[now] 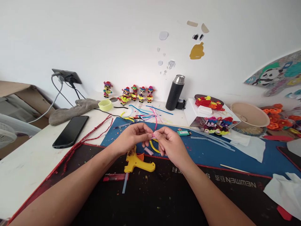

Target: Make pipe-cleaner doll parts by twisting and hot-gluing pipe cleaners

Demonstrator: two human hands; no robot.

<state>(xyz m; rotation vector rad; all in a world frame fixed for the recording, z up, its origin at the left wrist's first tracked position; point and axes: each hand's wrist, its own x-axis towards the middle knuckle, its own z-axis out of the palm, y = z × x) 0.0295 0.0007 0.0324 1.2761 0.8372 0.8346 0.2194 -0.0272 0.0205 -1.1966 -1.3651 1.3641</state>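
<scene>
A small pink piece, apparently fuzzy craft stem (pixel 153 136), is pinched between the fingertips of both my hands, mostly covered by them. My left hand (pixel 137 136) grips it from one side with curled fingers, and my right hand (pixel 168 141) meets it from the other. Behind them a bright pink stem (pixel 156 121) points away; whether it joins the held piece I cannot tell. Below the fingers lie a curved yellow stem (pixel 154 147) and a pale lilac scrap (pixel 148 151). A yellow hot glue gun (pixel 141 164) with a clear glue stick (pixel 125 183) lies closer to me.
Loose coloured stems (pixel 148 113) lie behind my hands. Several fuzzy figurines (pixel 142 94) and a black thermos (pixel 175 92) stand by the wall. A phone (pixel 71 131) and red stems (pixel 87 136) are left; glue sticks (pixel 218 142) and a white box (pixel 191 113) right.
</scene>
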